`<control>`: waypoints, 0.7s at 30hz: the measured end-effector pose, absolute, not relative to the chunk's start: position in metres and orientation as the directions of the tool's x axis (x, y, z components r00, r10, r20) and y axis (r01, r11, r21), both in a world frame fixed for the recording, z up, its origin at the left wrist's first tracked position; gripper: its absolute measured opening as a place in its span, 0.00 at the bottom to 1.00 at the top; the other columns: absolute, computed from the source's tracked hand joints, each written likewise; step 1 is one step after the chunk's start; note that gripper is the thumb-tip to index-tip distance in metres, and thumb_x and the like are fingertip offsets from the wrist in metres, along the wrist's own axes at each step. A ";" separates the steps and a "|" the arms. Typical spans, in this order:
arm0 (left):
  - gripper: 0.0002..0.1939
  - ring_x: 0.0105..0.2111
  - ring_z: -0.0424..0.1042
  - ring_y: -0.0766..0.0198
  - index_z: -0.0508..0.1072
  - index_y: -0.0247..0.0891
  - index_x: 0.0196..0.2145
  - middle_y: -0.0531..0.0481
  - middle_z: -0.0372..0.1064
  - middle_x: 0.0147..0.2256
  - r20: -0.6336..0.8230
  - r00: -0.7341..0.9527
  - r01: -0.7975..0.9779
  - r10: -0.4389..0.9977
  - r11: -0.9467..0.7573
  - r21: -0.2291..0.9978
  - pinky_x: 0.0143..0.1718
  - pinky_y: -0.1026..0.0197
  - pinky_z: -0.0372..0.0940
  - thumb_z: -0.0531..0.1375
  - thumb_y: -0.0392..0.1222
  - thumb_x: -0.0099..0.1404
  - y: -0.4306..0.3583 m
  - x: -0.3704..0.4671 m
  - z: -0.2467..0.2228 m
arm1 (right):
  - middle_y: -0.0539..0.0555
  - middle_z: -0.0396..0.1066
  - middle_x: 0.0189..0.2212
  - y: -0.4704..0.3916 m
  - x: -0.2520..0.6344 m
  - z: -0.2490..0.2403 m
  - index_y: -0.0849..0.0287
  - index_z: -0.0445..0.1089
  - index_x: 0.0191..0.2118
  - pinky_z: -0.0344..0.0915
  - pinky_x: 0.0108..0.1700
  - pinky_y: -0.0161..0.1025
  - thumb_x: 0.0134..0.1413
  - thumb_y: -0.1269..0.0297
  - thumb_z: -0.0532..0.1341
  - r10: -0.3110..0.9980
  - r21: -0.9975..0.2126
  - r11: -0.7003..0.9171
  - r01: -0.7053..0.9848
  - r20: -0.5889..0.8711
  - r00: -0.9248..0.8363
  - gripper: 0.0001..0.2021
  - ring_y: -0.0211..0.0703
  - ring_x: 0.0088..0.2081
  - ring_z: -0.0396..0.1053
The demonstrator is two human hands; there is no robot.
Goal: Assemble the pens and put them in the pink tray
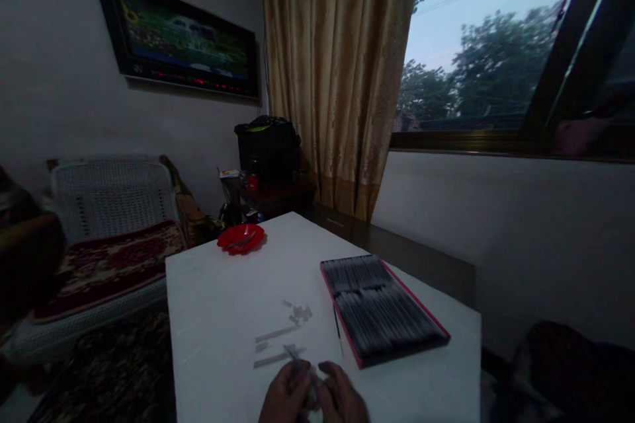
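Note:
At the near edge of the white table, my left hand [285, 393] is closed, with a thin grey strip [291, 352] poking up from its fingertips. Close beside it, my right hand [344, 396] is also closed, its thumb and fingers bent towards the left hand. Something small and pale lies between the two hands, too dim to make out. Just beyond the hands, long flat grey strips [272, 362] lie on the table. Farther off sits a loose cluster of short grey pieces [300, 314].
Right of the hands lies a flat pink-edged case [387, 307] holding two rows of thin dark pieces. A slim dark stick [338, 328] lies along its left side. A red scalloped dish [241, 238] stands at the far left of the white table [208, 317].

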State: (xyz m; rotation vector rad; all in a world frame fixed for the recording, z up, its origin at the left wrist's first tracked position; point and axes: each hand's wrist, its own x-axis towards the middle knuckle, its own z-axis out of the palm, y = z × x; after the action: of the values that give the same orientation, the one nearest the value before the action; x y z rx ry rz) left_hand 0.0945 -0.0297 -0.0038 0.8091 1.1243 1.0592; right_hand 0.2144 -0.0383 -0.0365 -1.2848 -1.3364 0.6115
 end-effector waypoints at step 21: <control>0.07 0.39 0.71 0.53 0.77 0.44 0.29 0.47 0.73 0.34 -0.075 0.199 0.883 0.977 -0.145 0.446 0.39 0.58 0.59 0.59 0.38 0.53 0.040 0.049 0.059 | 0.51 0.72 0.23 -0.043 0.228 -0.018 0.58 0.73 0.38 0.65 0.20 0.30 0.57 0.44 0.52 0.891 -0.914 0.261 0.311 0.352 0.286 0.22 0.37 0.19 0.68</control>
State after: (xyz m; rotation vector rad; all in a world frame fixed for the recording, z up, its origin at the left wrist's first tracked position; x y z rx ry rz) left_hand 0.0488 0.0404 0.0587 2.0893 1.7382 0.3265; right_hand 0.2284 -0.0432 -0.0182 -1.2944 -1.2687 0.5853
